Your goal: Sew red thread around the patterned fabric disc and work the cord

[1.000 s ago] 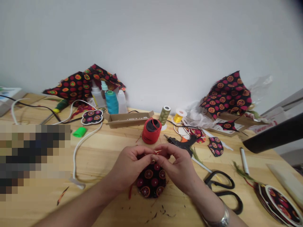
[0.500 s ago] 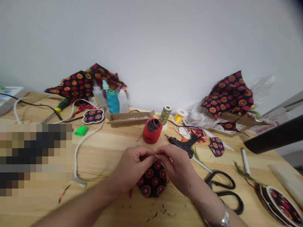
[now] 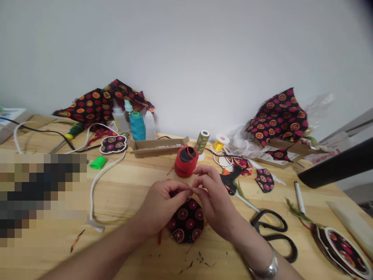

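Because the round printed cloth piece (image 3: 186, 224) looks soft and light, it is better taken by its edge; it lies on the wooden counter (image 3: 122, 245) under the left hand (image 3: 164, 206) and right hand (image 3: 215, 198), whose fingertips (image 3: 189, 189) meet closely over something too small to tell.

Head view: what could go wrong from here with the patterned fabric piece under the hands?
The black glue gun lies just beyond the right hand; if it is hot, which the view cannot show, a sideways move could touch it. The left hand and right hand pinch something too small to make out above the round patterned fabric piece, so it might slip. The red spool stands close by and could get knocked.
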Tool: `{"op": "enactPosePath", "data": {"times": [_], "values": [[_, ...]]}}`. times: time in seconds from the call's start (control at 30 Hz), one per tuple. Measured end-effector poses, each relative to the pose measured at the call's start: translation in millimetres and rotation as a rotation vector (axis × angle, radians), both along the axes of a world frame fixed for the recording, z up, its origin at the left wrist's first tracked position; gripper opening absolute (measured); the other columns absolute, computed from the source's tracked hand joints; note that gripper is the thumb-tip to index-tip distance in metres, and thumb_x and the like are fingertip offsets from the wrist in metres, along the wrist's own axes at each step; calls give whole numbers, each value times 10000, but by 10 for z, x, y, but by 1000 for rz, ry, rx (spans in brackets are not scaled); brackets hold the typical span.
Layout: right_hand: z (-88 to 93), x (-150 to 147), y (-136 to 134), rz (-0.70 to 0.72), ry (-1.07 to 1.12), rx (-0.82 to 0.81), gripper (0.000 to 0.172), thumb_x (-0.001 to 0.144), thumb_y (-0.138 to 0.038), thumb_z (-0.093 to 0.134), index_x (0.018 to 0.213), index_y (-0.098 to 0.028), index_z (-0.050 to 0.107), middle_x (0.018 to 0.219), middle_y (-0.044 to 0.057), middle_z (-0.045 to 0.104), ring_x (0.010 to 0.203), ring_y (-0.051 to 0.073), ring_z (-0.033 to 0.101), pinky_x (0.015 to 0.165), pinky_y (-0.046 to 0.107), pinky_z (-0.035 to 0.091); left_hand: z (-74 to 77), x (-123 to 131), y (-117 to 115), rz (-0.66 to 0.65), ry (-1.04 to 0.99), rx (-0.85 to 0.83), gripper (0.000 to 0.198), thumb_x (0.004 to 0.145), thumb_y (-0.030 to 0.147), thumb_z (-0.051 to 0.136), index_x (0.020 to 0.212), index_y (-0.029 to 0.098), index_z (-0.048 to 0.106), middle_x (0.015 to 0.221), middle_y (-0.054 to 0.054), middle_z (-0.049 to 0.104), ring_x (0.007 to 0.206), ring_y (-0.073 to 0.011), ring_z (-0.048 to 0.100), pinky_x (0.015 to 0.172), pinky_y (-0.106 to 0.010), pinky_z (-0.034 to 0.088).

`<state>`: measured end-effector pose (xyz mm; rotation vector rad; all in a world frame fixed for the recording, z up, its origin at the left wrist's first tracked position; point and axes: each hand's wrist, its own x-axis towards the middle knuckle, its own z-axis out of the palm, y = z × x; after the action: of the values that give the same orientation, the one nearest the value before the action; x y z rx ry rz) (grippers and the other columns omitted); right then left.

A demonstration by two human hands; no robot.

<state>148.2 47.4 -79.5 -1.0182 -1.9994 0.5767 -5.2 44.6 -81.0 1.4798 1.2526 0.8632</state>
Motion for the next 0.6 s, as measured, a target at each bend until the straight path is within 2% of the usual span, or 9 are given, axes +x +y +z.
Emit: {"op": "enactPosePath", "data": {"times": [0.17, 0.37, 0.43, 0.5, 0.6], "values": [[60, 15, -14, 37, 104, -56, 147, 825, -58, 418, 793, -186, 482, 1075, 69, 450, 1056, 174, 430, 910, 350, 358, 5, -6, 14, 47, -59, -50, 195, 736, 306, 573, 767, 174, 713, 730, -36, 708, 696, -193, 612, 612, -262, 440], [131, 48, -53, 139, 271, -160, 106, 842, -141, 455, 758, -184, 502, 1011, 55, 463, 1004, 165, 450, 897, 321, 358, -17, -27, 49, 57, -252, -105, 189, 725, 305, 600, 787, 163, 710, 772, -49, 703, 745, -201, 614, 659, -278, 449], [147, 68, -72, 233, 355, -295, 103, 851, -174, 457, 757, -179, 499, 987, 57, 490, 910, 147, 483, 833, 299, 397, -21, -27, 50, 83, -310, -152, 176, 713, 308, 616, 757, 162, 705, 717, -32, 690, 660, -175, 605, 595, -261, 445], [162, 92, -93, 362, 418, -508, 107, 861, -208, 452, 765, -176, 486, 880, 47, 532, 748, 119, 499, 704, 263, 431, -24, -25, 48, 112, -369, -219, 171, 705, 314, 623, 729, 160, 693, 640, -9, 663, 530, -137, 568, 501, -242, 418], [194, 120, -118, 549, 376, -792, 105, 844, -222, 483, 758, -163, 496, 716, 12, 527, 623, 97, 479, 593, 223, 416, -28, -29, 57, 141, -405, -287, 180, 705, 329, 626, 729, 159, 681, 542, 27, 608, 411, -91, 480, 424, -217, 361]]}}
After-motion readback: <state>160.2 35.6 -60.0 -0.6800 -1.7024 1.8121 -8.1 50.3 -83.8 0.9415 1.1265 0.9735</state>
